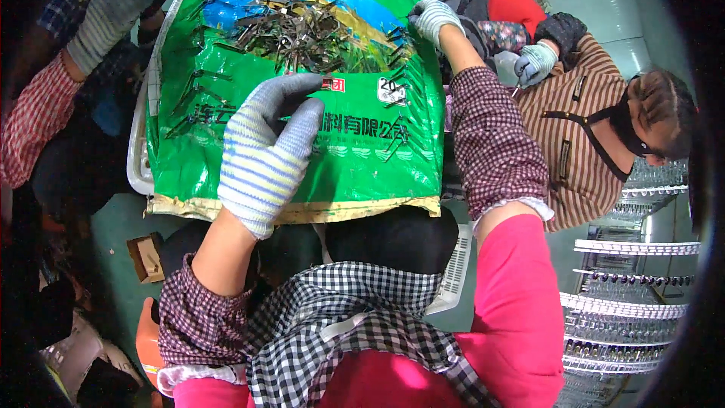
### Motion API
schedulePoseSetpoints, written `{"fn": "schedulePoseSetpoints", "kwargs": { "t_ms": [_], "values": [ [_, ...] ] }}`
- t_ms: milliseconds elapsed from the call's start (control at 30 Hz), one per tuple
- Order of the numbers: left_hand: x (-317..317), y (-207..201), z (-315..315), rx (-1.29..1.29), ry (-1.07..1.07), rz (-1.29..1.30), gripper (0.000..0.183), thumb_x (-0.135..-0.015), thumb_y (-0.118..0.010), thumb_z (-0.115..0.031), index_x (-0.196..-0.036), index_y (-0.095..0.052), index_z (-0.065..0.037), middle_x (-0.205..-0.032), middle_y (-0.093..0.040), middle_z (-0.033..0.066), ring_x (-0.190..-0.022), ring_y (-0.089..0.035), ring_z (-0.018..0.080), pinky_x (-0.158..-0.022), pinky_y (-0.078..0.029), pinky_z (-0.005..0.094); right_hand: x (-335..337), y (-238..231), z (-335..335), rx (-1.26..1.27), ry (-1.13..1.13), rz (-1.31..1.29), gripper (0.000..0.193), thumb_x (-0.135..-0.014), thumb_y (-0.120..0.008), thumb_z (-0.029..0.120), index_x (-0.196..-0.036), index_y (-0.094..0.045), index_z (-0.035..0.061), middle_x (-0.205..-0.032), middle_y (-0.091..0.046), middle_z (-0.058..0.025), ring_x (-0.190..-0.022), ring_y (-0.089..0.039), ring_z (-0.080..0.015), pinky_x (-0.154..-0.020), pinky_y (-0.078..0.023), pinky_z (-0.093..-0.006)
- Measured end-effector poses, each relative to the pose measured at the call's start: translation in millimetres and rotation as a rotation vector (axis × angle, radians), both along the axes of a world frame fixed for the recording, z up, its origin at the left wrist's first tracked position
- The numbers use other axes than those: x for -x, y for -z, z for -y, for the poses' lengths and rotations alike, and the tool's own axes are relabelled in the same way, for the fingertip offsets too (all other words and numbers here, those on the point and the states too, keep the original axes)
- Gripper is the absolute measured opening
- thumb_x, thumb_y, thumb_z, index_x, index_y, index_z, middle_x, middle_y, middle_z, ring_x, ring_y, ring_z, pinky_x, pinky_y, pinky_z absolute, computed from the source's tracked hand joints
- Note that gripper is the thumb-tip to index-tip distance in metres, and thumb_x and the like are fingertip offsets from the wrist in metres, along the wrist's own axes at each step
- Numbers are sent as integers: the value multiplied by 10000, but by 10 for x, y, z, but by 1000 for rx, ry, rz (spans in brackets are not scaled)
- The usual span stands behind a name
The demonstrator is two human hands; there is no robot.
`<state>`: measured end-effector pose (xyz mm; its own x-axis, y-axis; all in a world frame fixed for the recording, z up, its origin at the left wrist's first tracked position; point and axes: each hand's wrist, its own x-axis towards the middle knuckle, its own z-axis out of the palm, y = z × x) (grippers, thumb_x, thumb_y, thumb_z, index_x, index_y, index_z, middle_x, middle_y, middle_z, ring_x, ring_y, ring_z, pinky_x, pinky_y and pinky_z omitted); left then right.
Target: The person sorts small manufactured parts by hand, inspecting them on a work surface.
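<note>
A green woven sack (pixel 226 159) lies flat across my lap like a work surface, with a pile of small thin metal pieces (pixel 310 30) heaped at its far middle. My left hand (pixel 268 151), in a striped grey knit glove, hovers flat over the sack's middle, fingers together and pointing toward the pile, holding nothing. My right hand (pixel 434 19), in a similar glove, rests at the sack's far right edge next to the pile, its fingers curled on the edge; I cannot see what, if anything, is inside them.
A person in a brown striped top (pixel 581 143) sits at the right, gloved hand (pixel 538 60) raised. Another person's grey gloved hand (pixel 113 7) reaches in at top left. White racks of small parts (pixel 627 310) stack at the lower right. A white crate edge (pixel 140 143) shows under the sack.
</note>
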<state>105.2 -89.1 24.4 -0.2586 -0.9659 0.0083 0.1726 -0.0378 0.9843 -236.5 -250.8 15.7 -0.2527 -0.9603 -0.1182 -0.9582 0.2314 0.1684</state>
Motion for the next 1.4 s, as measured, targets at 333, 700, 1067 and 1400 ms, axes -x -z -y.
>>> {"fn": "schedulePoseSetpoints", "kwargs": {
  "t_ms": [333, 700, 1067, 1400],
  "values": [
    [91, 36, 9, 18, 23, 47, 217, -833, -591, -103, -1030, -615, -16, -876, -610, 31, -746, -524, 81, -689, -435, 225, 105, 88, 73, -119, -72, 78, 349, -763, -603, 321, -1032, -641, 101, -1075, -601, -164, -987, -586, -316, -844, -464, -387],
    [96, 131, -110, 487, 318, 556, 246, -828, -573, -201, -991, -604, -20, -910, -617, 161, -842, -604, 306, -746, -479, 355, 125, 14, -341, 13, -72, 194, 324, -769, -610, 305, -1024, -650, 109, -1018, -625, -159, -939, -603, -314, -838, -463, -380],
    [66, 123, -75, 443, 288, 511, 239, -831, -573, -203, -982, -610, -23, -908, -621, 155, -842, -608, 302, -742, -481, 354, 6, 93, -307, -106, 34, -32, 316, -792, -577, 319, -1051, -637, 149, -1074, -610, -139, -996, -581, -309, -857, -461, -402],
    [117, 107, -64, 477, 330, 533, 234, -840, -560, -219, -980, -600, -35, -915, -606, 162, -852, -592, 325, -755, -474, 374, -36, 25, -236, -30, -90, -39, 339, -770, -592, 322, -1011, -632, 88, -981, -626, -181, -929, -593, -335, -810, -469, -402]
  ]
}}
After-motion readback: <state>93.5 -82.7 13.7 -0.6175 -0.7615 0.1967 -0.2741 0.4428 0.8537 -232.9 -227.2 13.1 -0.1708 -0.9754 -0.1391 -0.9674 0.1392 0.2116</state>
